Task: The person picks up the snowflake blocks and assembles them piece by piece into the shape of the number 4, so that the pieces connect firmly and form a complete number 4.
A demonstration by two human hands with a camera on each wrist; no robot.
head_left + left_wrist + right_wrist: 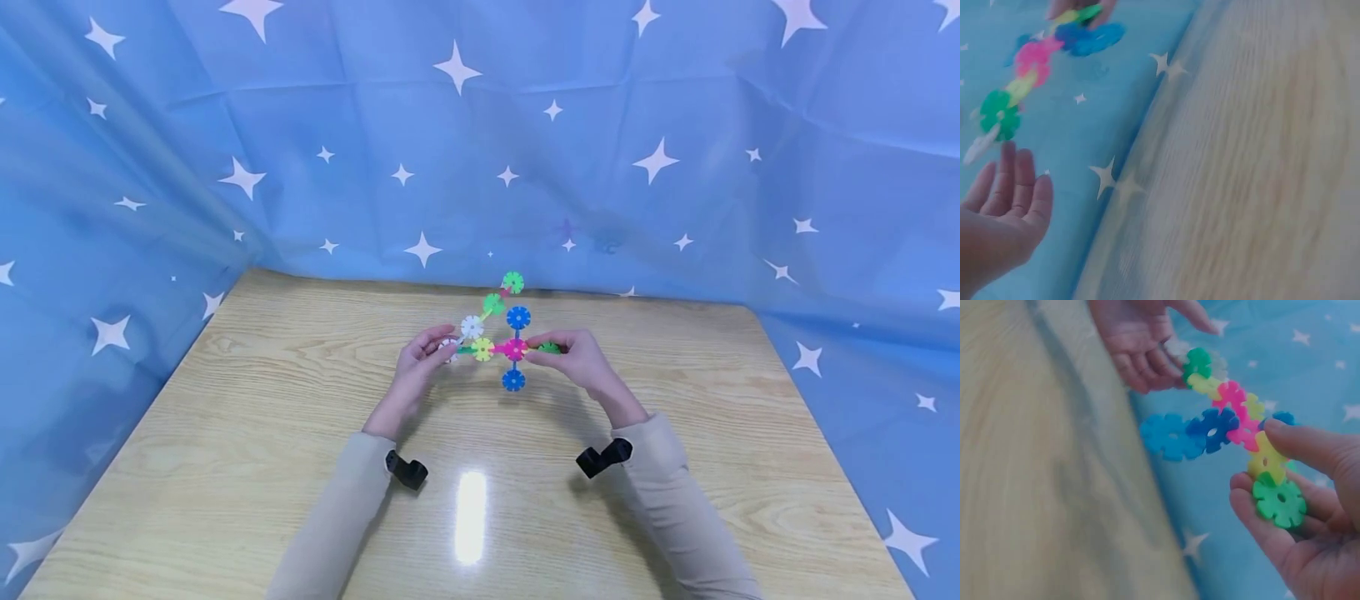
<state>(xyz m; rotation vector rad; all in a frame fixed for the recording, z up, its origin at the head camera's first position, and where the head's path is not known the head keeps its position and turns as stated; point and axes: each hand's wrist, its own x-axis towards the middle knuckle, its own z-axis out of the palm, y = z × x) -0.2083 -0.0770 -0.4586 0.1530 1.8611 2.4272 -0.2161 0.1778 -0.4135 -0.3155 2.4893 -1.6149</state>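
Several notched plastic discs, slotted together into a branching figure, are held up over the table. A pink disc (515,349) forms the hub, with a blue disc (518,317) above it and another blue disc (513,381) below. My right hand (576,358) pinches the right arm of the figure, its thumb on a yellow disc (1267,457) beside the end green disc (1280,500). At the other end my left hand (420,357) is beside a white disc (448,349), fingers extended and thumb apart. From there a white, green and green branch slants up right.
A wood-grain table (300,417) lies beneath, with a bright light reflection on its near part. Behind and at the sides hangs a blue curtain (480,150) with white stars. Black wrist cameras sit on both sleeves.
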